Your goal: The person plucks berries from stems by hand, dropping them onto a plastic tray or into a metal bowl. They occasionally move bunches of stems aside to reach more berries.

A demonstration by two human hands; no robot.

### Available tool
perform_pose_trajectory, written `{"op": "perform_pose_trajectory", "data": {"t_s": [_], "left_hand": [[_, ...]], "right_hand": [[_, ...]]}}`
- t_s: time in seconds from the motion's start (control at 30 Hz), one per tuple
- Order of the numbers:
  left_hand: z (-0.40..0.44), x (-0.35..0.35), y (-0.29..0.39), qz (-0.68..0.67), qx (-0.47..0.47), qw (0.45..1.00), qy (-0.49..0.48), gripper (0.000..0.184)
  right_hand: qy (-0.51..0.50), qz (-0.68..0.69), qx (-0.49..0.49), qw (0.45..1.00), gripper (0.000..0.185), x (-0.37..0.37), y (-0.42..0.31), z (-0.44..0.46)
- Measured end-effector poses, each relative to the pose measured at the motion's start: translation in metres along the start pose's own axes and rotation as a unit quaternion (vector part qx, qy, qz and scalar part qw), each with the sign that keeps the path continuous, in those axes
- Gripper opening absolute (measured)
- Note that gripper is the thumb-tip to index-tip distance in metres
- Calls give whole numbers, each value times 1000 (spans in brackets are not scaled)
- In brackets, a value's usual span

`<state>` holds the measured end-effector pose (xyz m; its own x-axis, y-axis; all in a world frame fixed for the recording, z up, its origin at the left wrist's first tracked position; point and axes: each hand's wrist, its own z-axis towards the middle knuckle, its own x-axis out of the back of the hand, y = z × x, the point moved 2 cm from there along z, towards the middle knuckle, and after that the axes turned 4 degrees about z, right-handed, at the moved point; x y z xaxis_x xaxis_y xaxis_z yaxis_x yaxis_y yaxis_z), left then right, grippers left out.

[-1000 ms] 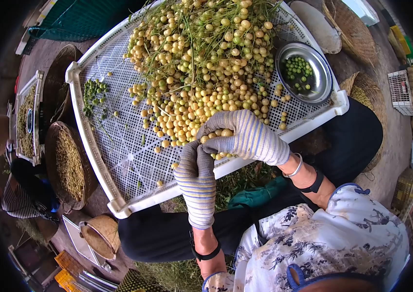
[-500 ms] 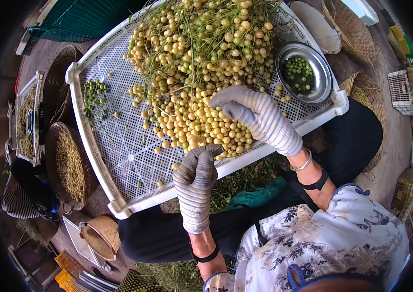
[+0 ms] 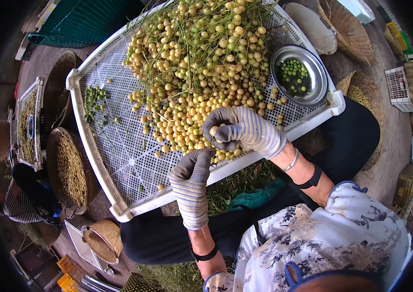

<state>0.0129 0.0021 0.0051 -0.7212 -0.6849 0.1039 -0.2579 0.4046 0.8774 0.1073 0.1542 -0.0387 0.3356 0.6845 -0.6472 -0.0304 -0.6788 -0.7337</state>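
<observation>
A large heap of small round yellow fruits [image 3: 167, 80], mixed with green stems, covers much of a white perforated tray [image 3: 123, 168] across my knees. My right hand [image 3: 247, 130], in a striped grey-palmed glove, curls at the near edge of the heap, a yellow fruit [image 3: 213, 131] between thumb and fingers. Just below it my left hand [image 3: 190, 182], gloved alike, pinches what looks like a thin stem at the tray's near rim. Small green fruits [image 3: 95, 101] lie at the tray's left; more are in a steel bowl [image 3: 317, 90] at its right corner.
On the left stand a wicker basket of pale fruits [image 3: 85, 190], another tray [image 3: 37, 155] and a person in striped clothing [image 3: 20, 202]. A green woven basket [image 3: 77, 24] is at the upper left. More baskets [image 3: 345, 29] and a white plastic crate [image 3: 397, 87] stand on the right.
My right hand has come down and left toward my left hand, its fingers closing around a yellow fruit. My left hand has shifted slightly left and stays pinched.
</observation>
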Motion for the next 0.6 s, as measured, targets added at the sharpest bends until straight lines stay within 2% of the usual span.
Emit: {"op": "perform_pose_trajectory", "data": {"t_s": [0.1, 0.13, 0.23, 0.27, 0.37, 0.4, 0.43, 0.53, 0.6], "left_hand": [[2, -5, -4, -54, 14, 998, 15, 19], [3, -6, -6, -86, 15, 996, 25, 19], [-1, -4, 3, -113, 14, 993, 44, 19], [1, -2, 2, -109, 25, 992, 51, 18], [1, 2, -1, -84, 5, 995, 62, 17], [2, 1, -3, -81, -8, 994, 67, 16], [2, -2, -3, -79, -9, 994, 71, 16], [1, -8, -1, -64, -22, 994, 83, 16], [3, -5, 2, -87, -10, 993, 73, 17]], "right_hand": [[66, 194, 48, 978, 35, -5, 15, 5], [44, 264, 70, 961, 32, -3, 22, 10], [58, 277, 109, 953, 29, 8, 19, 15], [116, 207, 91, 967, 37, 8, 19, 10], [64, 44, 74, 994, 49, -9, -2, -3], [57, -49, 64, 995, 58, -10, -2, 0], [85, -110, 47, 989, 51, -17, -6, -4], [65, 42, 28, 997, 34, -14, 4, 1], [33, 67, 15, 997, 32, -6, 2, -1]]}}
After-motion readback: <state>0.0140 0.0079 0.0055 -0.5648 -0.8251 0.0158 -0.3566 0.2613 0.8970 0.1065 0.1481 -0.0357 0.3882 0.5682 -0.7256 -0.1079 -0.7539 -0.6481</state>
